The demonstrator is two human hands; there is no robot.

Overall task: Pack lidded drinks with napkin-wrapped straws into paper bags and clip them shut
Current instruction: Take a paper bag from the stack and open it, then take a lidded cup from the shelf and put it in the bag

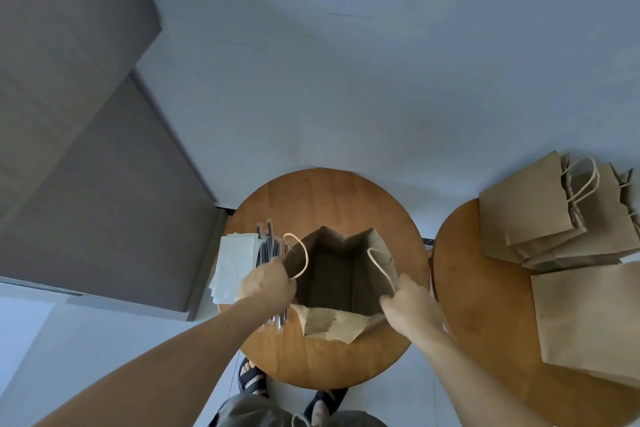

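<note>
Between your two hands, the paper bag [329, 274] stands wide open on the round table [329, 198].
Your left hand [266, 282] grips the bag's left rim by the handle and your right hand [412, 305] clamps the right rim, fingers curled over the paper, so the mouth's spread. Just past your left hand sit the napkins [235, 260] and straws [268, 246]. Well off beyond your right hand, flat bags [526, 208] are piled on a second table [464, 270].

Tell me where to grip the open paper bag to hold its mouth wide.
Grip the open bag by its top rim beside each rope handle, one hand from either side, as the left hand and right hand do: it stands upright, and its thin walls fold inward.
</note>
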